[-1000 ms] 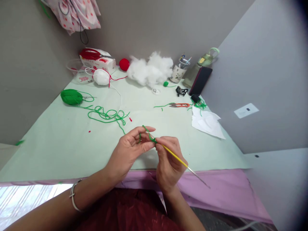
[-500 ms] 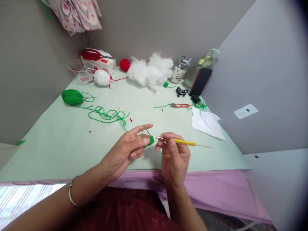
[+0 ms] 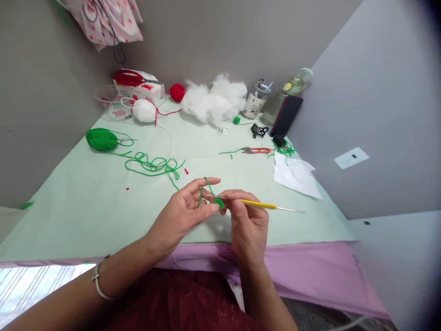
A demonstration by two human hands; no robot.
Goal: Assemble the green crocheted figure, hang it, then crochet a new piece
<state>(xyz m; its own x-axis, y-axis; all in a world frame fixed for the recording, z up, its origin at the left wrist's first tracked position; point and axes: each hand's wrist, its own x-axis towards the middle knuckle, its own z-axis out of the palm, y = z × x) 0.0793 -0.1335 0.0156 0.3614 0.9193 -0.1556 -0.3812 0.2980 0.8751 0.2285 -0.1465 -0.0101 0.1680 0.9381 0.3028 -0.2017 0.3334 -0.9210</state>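
Green crocheted yarn piece point(image 3: 219, 203), pinched by the left hand point(image 3: 188, 206), is crossed at its upper edge by the yellow-handled metal hook point(image 3: 258, 203), grasped by the right hand point(image 3: 249, 226) and aimed toward nine o'clock.

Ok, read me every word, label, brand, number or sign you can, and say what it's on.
No text is legible.
Tub: reddish lettering, too blurred.
White pack: red print, too small.
White disc: dark mark, too blurred to identify.
Hook: no lettering visible.
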